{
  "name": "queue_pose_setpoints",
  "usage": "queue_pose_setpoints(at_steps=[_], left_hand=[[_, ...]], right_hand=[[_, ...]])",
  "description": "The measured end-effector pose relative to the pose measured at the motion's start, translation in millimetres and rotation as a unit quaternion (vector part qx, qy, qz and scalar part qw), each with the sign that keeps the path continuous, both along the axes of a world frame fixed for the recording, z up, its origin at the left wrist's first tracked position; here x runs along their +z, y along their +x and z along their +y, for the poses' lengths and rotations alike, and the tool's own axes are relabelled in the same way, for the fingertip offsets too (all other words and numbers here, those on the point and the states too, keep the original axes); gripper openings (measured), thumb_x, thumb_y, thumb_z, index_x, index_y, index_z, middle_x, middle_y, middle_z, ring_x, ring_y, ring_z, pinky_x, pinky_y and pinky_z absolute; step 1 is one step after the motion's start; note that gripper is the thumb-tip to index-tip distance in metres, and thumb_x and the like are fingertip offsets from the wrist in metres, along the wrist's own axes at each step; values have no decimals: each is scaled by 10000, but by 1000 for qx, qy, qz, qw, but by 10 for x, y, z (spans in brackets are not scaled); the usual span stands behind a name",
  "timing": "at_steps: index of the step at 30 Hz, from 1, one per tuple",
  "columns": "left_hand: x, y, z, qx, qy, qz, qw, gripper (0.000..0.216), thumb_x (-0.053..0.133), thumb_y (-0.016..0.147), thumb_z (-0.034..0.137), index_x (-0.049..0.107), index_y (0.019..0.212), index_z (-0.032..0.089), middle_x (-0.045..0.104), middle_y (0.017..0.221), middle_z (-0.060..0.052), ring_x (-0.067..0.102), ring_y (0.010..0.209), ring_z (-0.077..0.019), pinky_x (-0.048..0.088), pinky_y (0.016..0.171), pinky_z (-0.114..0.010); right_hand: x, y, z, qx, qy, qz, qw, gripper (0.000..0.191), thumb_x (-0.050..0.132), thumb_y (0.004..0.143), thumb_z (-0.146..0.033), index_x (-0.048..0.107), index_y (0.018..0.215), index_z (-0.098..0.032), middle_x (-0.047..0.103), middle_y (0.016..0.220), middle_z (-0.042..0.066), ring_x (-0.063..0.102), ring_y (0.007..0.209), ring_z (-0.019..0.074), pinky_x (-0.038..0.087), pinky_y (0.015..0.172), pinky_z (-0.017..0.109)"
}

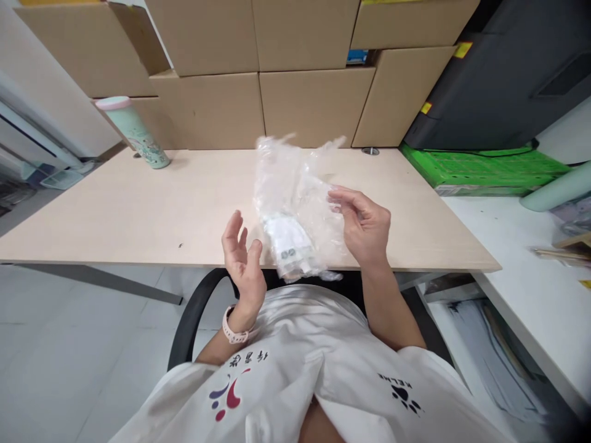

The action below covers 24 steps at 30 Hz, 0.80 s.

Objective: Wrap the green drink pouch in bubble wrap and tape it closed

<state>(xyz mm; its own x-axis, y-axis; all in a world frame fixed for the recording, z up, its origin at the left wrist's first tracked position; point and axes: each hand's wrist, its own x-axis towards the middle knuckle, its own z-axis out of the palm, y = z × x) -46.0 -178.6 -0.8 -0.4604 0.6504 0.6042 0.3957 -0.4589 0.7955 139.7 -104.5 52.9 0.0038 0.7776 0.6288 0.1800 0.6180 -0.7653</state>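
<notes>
A crinkled clear plastic bag (318, 203) stands over the front edge of the table, smeared by motion in places. Within or against its lower part shows a white packet (287, 237) with two dark round marks; I cannot tell which. My right hand (364, 224) pinches the bag's right side between thumb and fingertips. To the left of the bag, my left hand (242, 255) is raised with its fingers curved and apart, holding nothing. A pale pink watch band (233, 329) circles the left wrist.
Cardboard boxes (212, 111) are stacked along the back of the light wooden table (203, 203). A mint-green tumbler (138, 132) stands at the back left. At right are a green box (484, 169), a dark case (498, 80) and a white side desk (521, 271).
</notes>
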Motion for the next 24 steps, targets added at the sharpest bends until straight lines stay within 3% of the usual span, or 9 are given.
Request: queue_pose_setpoints(at_steps=[1,4,7,9,11,14,16,19,24], left_hand=[[85,10,-28,-14,21,28,999,451,478,1021,387,452,1466,317,502,1532,-81,460,1453,-265,380,1210,-509],[266,92,-77,-148,2,187,971,318,514,1007,346,610,1304,285,662,1346,-74,597,1304,-251,338,1223,-542],[255,174,-45,-251,-90,390,882,467,697,897,436,607,1319,259,576,1477,-124,488,1419,-339,186,1251,-648],[188,195,-3,-270,-142,481,822,676,822,787,431,556,1377,238,452,1582,-161,338,1513,-403,109,1240,-705],[137,183,28,-268,-162,519,796,697,859,758,330,542,1369,223,411,1606,-175,284,1538,-409,107,1234,-717],[135,130,27,-259,-137,490,821,406,759,852,225,587,1219,222,490,1550,-151,351,1516,-363,173,1242,-683],[160,98,4,-252,-102,426,863,253,663,909,189,576,1144,222,559,1474,-140,442,1464,-316,283,1228,-623],[171,82,-18,-221,-58,300,926,219,556,912,114,540,1103,219,646,1300,-125,616,1270,-237,500,1084,-460],[92,18,22,-44,-36,125,991,241,594,868,142,543,1091,218,633,1183,-76,671,1055,-187,568,825,-301]], right_hand=[[8,13,0,-5,2,3,1000,264,523,981,-341,772,1048,-285,744,1185,12,735,1014,208,659,880,411],[19,51,36,-12,3,13,1000,254,530,972,-331,773,1026,-282,743,1182,13,739,987,204,666,857,409],[-46,148,129,-42,-8,33,999,226,560,935,-310,773,983,-253,758,1140,28,751,922,197,672,782,382],[-140,259,196,-78,-27,44,996,207,578,901,-292,769,950,-228,768,1094,40,758,874,198,666,692,350],[-249,389,242,-115,-52,49,991,200,581,871,-266,764,926,-209,771,1067,51,759,839,201,643,607,317],[-374,576,261,-154,-76,63,983,209,570,830,-223,760,911,-189,768,1060,69,753,804,203,604,521,290],[-409,683,256,-170,-80,79,979,212,573,807,-216,760,901,-181,766,1052,81,747,785,208,585,483,289],[-411,822,247,-199,-77,96,972,204,588,786,-221,762,883,-180,762,1034,91,739,769,218,584,476,309],[-420,1104,239,-275,-76,81,955,233,544,782,-186,744,900,-184,746,1032,90,723,803,233,591,552,362]])
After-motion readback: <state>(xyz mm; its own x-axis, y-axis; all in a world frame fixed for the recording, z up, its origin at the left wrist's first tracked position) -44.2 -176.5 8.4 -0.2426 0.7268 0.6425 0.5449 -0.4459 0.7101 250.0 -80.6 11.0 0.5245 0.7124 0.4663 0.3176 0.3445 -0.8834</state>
